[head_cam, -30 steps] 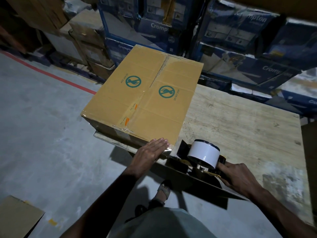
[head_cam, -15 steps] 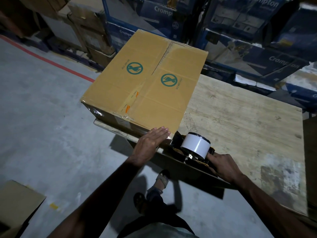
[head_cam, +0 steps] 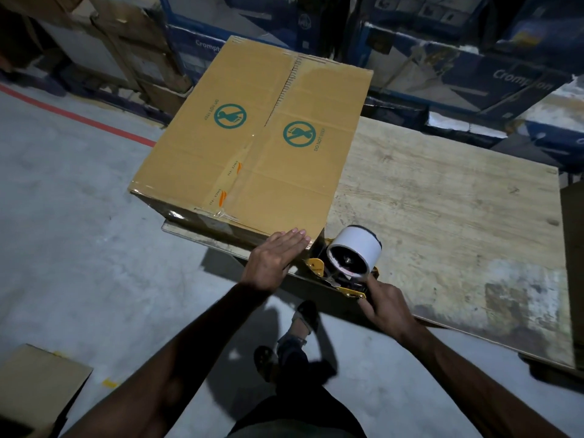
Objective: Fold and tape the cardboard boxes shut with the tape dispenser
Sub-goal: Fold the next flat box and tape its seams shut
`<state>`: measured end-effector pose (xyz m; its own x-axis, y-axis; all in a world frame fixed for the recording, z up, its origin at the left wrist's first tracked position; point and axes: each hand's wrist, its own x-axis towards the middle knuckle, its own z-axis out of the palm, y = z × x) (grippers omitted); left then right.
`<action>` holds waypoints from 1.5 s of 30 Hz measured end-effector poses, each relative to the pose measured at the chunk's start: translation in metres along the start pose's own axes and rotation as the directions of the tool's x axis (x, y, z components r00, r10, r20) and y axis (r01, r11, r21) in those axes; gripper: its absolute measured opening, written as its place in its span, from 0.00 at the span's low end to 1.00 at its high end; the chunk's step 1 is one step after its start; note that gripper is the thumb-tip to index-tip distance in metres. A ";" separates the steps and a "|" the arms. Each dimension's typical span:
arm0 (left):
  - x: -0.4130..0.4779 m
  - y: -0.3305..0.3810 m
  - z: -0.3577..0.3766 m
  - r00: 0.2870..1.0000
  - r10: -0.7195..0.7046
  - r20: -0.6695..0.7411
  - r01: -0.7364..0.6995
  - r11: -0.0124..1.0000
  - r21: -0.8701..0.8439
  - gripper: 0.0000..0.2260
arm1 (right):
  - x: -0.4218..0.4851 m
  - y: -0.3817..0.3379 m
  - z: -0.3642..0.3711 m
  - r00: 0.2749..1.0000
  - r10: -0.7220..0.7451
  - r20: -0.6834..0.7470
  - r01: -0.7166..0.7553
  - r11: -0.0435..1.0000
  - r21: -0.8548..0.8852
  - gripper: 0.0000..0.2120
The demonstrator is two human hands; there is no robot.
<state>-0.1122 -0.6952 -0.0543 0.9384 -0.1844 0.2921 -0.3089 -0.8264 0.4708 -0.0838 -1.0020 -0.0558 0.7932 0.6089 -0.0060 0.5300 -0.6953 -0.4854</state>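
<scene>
The left hand lies flat and open on the near corner of the cardboard box, the right hand grips the tape dispenser just beside it, and without firm pressure the tape may wrinkle.

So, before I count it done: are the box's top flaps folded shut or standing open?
Folded shut. Both flaps of the box lie flat and meet along the middle seam, with tape on its near end.
</scene>
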 end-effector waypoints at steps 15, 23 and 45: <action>0.000 0.008 -0.005 0.999 -0.036 -0.030 0.036 0.999 0.000 0.30 | -0.060 -0.044 0.002 0.939 0.250 0.237 -0.327 0.861 0.389 0.14; -0.002 0.010 -0.003 0.998 -0.050 -0.036 0.050 0.999 0.006 0.32 | -0.023 -0.036 0.009 0.735 0.666 0.127 -0.541 0.462 0.703 0.17; -0.007 0.002 -0.015 0.988 -0.012 0.156 0.015 1.000 -0.021 0.37 | 0.081 0.030 0.024 0.451 0.860 0.240 -0.409 -0.039 0.912 0.19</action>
<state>-0.1214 -0.6876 -0.0425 0.9546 -0.2554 0.1532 -0.2978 -0.8178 0.4925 -0.0113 -0.9645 -0.0914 0.7416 -0.2318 -0.6295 -0.6187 0.1265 -0.7754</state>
